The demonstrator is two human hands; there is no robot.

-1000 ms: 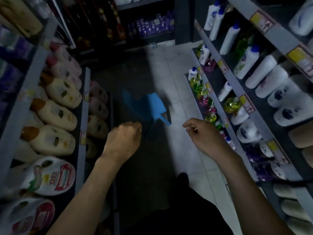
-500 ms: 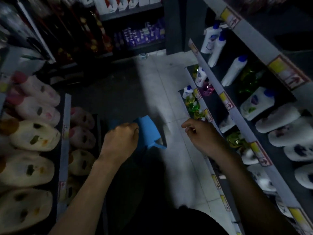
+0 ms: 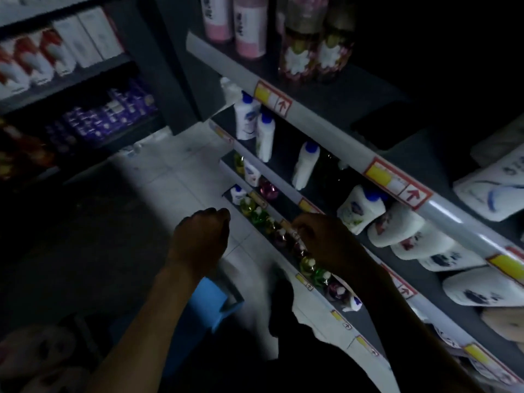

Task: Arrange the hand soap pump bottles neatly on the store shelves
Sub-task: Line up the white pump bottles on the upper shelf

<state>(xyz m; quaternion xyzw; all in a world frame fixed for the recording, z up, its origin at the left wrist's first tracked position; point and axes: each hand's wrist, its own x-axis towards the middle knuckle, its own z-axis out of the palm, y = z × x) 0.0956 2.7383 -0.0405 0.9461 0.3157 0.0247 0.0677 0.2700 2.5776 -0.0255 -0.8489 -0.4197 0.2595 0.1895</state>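
Note:
A row of small coloured pump bottles (image 3: 256, 215), yellow, green and purple, lines the lowest shelf on the right. White pump bottles with blue caps (image 3: 265, 136) stand on the shelf above, spaced apart. My right hand (image 3: 326, 239) hovers over the low row with its fingers curled; the dim light hides whether it touches a bottle. My left hand (image 3: 201, 236) is a loose fist over the aisle floor, holding nothing that I can see.
A blue plastic stool (image 3: 208, 304) stands on the tiled floor under my left forearm. White refill pouches (image 3: 411, 236) fill the right shelves. Grey shelf rails with yellow price tags (image 3: 394, 180) jut out. Purple packs (image 3: 110, 114) sit on far shelves.
The view has swung up and to the right toward the right-hand shelves. My right hand has moved over the low row of coloured bottles. The blue stool now lies beneath my left arm.

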